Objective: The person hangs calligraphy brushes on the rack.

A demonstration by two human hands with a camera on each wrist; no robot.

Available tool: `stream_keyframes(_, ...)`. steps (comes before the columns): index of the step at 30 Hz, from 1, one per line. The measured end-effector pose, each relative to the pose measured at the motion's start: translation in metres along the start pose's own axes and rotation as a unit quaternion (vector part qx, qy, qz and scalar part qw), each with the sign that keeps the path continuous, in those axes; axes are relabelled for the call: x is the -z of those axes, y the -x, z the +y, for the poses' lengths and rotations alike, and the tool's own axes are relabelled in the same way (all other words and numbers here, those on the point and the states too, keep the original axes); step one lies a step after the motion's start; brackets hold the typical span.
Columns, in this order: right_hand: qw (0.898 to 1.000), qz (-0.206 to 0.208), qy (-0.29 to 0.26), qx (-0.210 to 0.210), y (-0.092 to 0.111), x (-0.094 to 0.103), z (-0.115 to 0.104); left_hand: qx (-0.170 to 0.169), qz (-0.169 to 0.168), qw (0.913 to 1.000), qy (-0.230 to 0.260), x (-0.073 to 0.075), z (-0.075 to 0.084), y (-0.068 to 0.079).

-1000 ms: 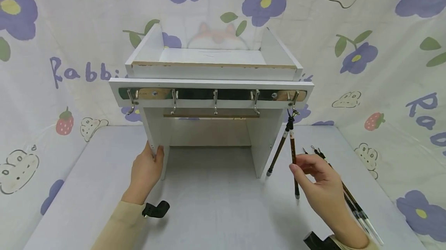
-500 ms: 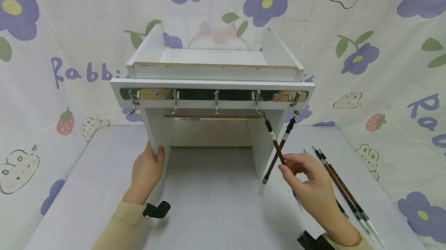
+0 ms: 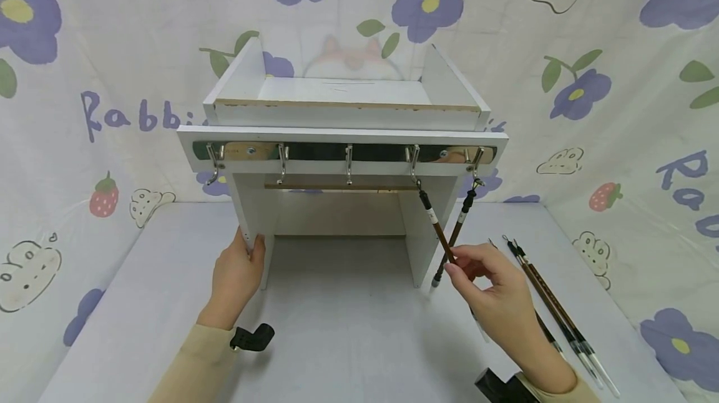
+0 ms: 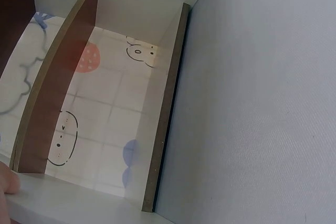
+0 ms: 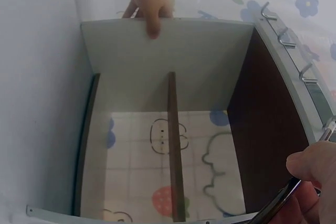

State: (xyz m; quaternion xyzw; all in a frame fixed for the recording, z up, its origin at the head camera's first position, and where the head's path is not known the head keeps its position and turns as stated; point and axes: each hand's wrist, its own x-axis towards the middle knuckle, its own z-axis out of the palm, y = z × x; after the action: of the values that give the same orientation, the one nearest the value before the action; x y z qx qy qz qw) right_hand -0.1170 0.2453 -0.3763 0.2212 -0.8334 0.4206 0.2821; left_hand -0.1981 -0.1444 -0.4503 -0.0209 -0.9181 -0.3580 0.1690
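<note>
Plainly, the right hand (image 3: 494,303) has thumb and fingers pinched on the shaft of 1 brush (image 3: 434,219), which leans with its corded end up and to the left. The loop at that end lies at the tip of the 4th hook (image 3: 414,166) from the left; whether it touches the metal cannot be told. The shaft crosses in front of a hanging brush (image 3: 462,219), suspended by its loop from the 5th hook (image 3: 476,163); contact between the 2 shafts cannot be determined. The left hand (image 3: 238,272) grips the front edge of the left panel (image 3: 253,203) of a white shelf (image 3: 348,117), thumb on the inner face and fingers outside, as the right wrist view confirms. A metal strip (image 3: 314,151) along the shelf front carries 5 hooks; the 3 leftmost bear nothing. At least 3 loose brushes (image 3: 547,294) lie on the white table (image 3: 337,328), right of the shelf and partly behind the right hand. A flower-printed cloth (image 3: 646,78) forms the backdrop.
</note>
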Motion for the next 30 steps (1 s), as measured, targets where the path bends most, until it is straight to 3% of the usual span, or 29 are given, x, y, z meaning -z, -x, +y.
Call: stream_keyframes(30,0.999,-0.001,0.03,-0.029,-0.0001,-0.0018,-0.0044,0.001,0.006,1.0,-0.007,-0.0016,-0.0022,-0.0003)
